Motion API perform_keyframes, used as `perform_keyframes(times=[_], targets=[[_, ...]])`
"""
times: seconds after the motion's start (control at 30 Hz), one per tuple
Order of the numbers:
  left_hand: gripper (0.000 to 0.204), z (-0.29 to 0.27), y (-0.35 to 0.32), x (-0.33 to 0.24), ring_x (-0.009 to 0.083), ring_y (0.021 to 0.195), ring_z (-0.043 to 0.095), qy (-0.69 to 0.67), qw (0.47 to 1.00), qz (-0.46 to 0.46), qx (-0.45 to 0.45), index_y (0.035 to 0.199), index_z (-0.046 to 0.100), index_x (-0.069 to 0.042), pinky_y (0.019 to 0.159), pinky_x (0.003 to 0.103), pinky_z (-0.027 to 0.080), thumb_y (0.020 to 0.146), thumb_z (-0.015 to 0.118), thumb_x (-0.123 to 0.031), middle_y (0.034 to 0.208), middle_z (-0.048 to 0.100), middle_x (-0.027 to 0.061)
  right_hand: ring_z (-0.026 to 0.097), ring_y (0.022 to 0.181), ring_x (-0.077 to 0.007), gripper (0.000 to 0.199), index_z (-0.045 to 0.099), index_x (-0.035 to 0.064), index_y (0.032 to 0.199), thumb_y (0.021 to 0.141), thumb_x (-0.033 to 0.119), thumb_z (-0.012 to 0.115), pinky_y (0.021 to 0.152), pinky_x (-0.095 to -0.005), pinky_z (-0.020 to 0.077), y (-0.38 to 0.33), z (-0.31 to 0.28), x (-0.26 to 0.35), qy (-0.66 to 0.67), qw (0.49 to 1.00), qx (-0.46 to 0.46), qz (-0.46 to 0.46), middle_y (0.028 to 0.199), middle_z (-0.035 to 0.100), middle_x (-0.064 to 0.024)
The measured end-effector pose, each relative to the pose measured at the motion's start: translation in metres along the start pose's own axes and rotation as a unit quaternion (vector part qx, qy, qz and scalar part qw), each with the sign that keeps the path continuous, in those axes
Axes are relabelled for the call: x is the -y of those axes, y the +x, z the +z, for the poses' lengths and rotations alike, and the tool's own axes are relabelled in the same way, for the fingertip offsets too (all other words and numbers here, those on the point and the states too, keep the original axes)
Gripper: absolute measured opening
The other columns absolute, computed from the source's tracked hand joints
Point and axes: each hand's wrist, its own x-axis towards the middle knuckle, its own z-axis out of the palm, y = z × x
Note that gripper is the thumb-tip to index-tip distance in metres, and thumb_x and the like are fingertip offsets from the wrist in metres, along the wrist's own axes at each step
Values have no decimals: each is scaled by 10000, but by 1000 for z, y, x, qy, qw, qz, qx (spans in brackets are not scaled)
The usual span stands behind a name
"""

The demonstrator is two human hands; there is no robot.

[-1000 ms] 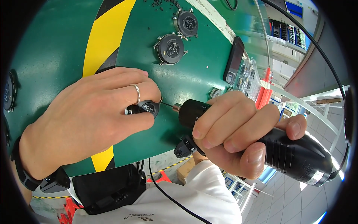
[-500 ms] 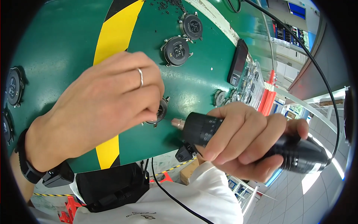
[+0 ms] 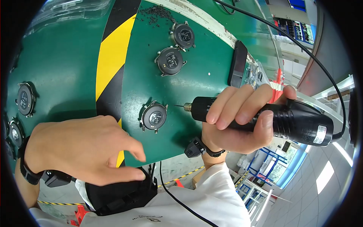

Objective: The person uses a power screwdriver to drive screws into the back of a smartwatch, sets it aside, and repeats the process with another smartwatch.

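My right hand is wrapped round a black corded electric screwdriver, held lying sideways with its thin bit pointing left. Just left of the bit, a round watch body lies back side up on the green table, touched by neither hand. Over the table's front edge, my left hand is empty, thumb and forefinger apart. Farther back lie two similar watch bodies, one watch case and another watch case, close together. At the left is one more watch body, with several others partly cut off.
Small black screws are scattered at the back. A yellow-black tape strip crosses the green table. A dark phone lies by the right edge near clear plastic trays. The screwdriver's cable arcs along the right.
My left hand has left the near watch body and drawn back toward the front edge, its fingers opening. The screwdriver has turned more level, its bit now showing. The view has shifted.
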Motion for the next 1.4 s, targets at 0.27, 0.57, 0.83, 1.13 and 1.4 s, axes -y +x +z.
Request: perform_keyframes(times=[0.27, 0.57, 0.83, 1.13, 1.4], targets=[[179, -9, 3, 9, 185, 797, 736, -268, 911, -130, -284, 1039, 653, 10, 682, 303, 603, 1036, 551, -137, 962, 746, 106, 428, 440, -178, 513, 318, 44, 1468, 986, 164, 443, 370, -344, 472, 4, 2, 6, -25, 1000, 0, 13, 721, 473, -83], [142, -9, 3, 5, 130, 744, 579, 83, 925, 75, -363, 1045, 669, -73, 652, 287, 458, 920, 700, -132, 976, 635, 36, 429, 442, -181, 506, 308, 53, 1464, 990, 165, 443, 377, -349, 471, 13, 1, 14, -40, 999, -10, 17, 722, 474, -84], [407, 29, 27, 5, 242, 955, 599, 351, 881, 69, -311, 1139, 690, -108, 799, 372, 474, 754, 797, -185, 1089, 646, 31, 427, 436, -180, 491, 319, 54, 1454, 992, 159, 448, 382, -348, 472, 23, -3, 10, -62, 998, 0, 20, 720, 472, -82], [568, 19, 30, 4, 294, 1302, 524, 383, 845, 61, -369, 1290, 638, -96, 1103, 461, 404, 741, 772, -148, 1433, 556, 87, 475, 476, -197, 496, 308, 71, 1467, 998, 149, 449, 421, -356, 503, 26, -10, 18, 13, 999, -28, 17, 742, 489, -86], [651, 16, 36, -10, 331, 1475, 367, 453, 824, 31, -338, 1357, 609, -98, 1230, 513, 288, 737, 773, -206, 1579, 431, 87, 512, 507, -212, 555, 266, 92, 1484, 981, 110, 498, 466, -375, 535, 27, -9, 25, 8, 995, 68, 72, 761, 506, -86]])
